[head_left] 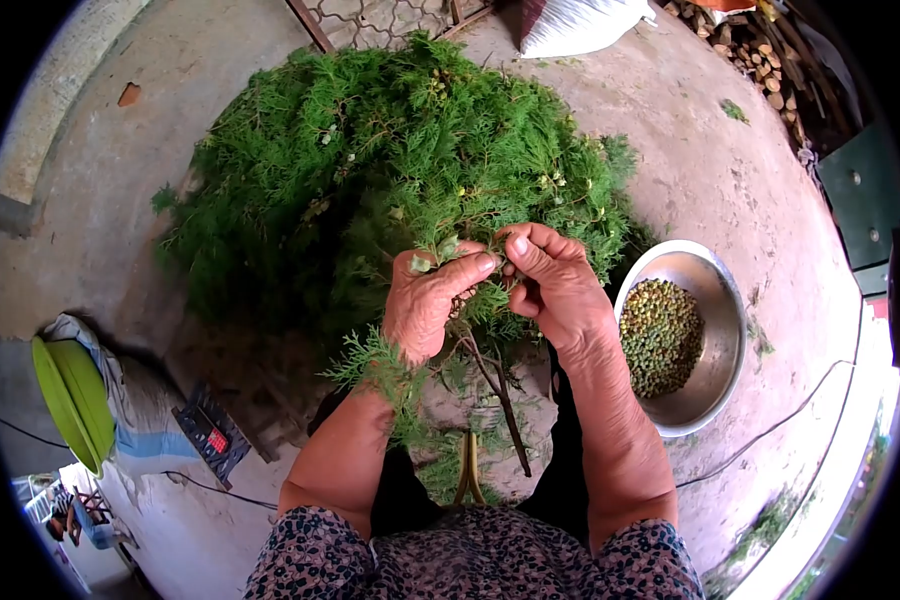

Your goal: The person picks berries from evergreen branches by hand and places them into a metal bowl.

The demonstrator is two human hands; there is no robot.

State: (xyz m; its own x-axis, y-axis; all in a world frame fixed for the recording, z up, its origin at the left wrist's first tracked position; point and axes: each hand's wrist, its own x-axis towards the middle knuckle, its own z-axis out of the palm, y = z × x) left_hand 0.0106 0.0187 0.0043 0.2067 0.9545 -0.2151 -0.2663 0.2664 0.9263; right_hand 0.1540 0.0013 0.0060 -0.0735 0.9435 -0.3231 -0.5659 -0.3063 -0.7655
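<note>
My left hand (432, 300) is closed round a green conifer branch (490, 375), whose brown woody stem hangs down between my knees. Feathery sprigs of it stick out over my left wrist. My right hand (560, 285) is pinched close to the left thumb, at the branch's small pale-green cones. What lies between the right fingertips is too small to make out. Just beyond both hands rises a big heap of cut conifer branches (370, 150). To the right of my right forearm stands a metal basin (722, 375) holding many small greenish-yellow cones (660, 335).
A lime-green basin (75, 400) leans beside a grey sack (150, 410) at the left, near a dark plastic crate (213, 437). Yellow-handled tool grips (467, 465) show between my legs. A white sack (575, 28) and stacked firewood (760, 65) stand at the back right. A cable crosses the floor.
</note>
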